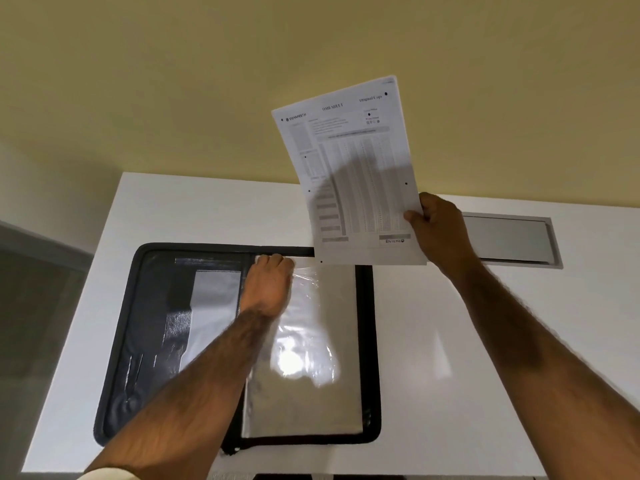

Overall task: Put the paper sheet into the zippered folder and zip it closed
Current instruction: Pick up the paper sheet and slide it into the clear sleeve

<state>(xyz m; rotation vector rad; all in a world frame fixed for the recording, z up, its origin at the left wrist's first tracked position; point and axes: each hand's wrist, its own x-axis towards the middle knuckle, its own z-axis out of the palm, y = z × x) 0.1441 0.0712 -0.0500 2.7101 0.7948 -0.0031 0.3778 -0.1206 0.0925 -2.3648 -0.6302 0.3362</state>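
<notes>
The fingers (427, 203) of the right hand (440, 230) are curled round the lower right corner of the paper sheet (353, 168), which is held upright in the air above the far edge of the zippered folder (117, 341). The folder is laid open and flat on the white table (433, 341). The left hand (268, 285) is set on the folder's right half, its fingers (273, 259) curled over the top edge of a clear plastic sleeve (311, 341), which is gripped there. A grey recessed panel (509, 240) is seen in the table behind the right hand.

The paper sheet (351, 174) hides the far right corner of the zippered folder (138, 306) (its small print blurs).
</notes>
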